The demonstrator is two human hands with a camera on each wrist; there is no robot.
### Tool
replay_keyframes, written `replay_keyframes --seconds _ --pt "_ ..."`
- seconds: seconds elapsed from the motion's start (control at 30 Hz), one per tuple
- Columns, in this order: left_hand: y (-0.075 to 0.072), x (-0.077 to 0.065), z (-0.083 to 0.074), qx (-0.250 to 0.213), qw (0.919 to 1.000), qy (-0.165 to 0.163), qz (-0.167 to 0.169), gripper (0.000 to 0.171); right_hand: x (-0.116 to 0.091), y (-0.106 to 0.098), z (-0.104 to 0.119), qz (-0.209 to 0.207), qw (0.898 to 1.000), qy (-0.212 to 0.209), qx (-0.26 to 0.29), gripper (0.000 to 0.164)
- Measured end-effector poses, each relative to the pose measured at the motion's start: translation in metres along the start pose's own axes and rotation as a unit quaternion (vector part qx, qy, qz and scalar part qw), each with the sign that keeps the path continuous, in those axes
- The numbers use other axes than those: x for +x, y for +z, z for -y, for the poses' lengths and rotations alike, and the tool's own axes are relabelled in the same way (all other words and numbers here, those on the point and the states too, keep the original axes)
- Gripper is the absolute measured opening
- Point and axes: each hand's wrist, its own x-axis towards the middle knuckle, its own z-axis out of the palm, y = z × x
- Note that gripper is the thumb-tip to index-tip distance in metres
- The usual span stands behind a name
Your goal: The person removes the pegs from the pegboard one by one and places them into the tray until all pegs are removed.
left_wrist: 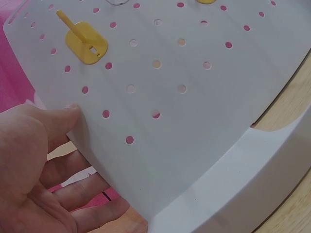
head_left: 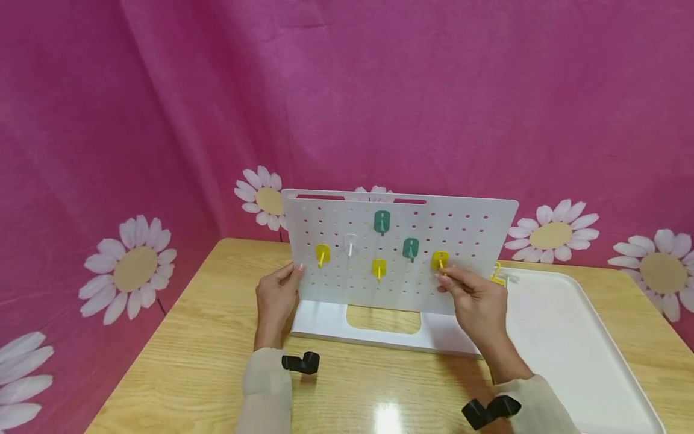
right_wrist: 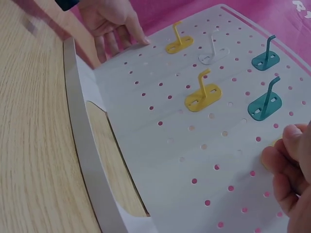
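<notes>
Pinching a yellow hook [head_left: 439, 258] near the right edge of the white pegboard [head_left: 398, 282].
My right hand [head_left: 481, 303] clamps it between thumb and fingertips; my left hand [head_left: 276, 298] grips the pegboard's left edge, thumb in front, fingers behind (five other hooks [head_left: 379, 266], yellow, clear and green, sit left of mine).

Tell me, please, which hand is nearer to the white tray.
Right. The right hand is just left of the tray; the left hand holds the pegboard at its edge farthest away.
</notes>
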Motion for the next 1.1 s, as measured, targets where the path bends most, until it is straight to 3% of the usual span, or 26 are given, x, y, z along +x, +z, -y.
replay_keyframes --seconds 0.2,0.47,0.9,1.1 --pt "0.001 0.000 -0.002 0.001 0.9999 -0.006 0.011 0.037 0.000 0.001 0.005 -0.023 1.000 0.009 -0.011 0.012" --pt "-0.002 0.002 -0.006 0.001 0.9995 -0.024 0.019 0.040 0.022 0.000 0.048 -0.022 0.999 -0.032 -0.018 0.012" --pt "-0.001 -0.001 -0.004 0.011 0.9994 -0.020 0.024 0.039 0.015 -0.041 0.028 -0.046 0.997 0.021 -0.058 0.017" --pt "-0.003 -0.003 -0.004 0.007 0.9995 -0.019 0.023 0.039 0.014 -0.054 0.024 -0.032 0.995 0.044 -0.078 0.019"
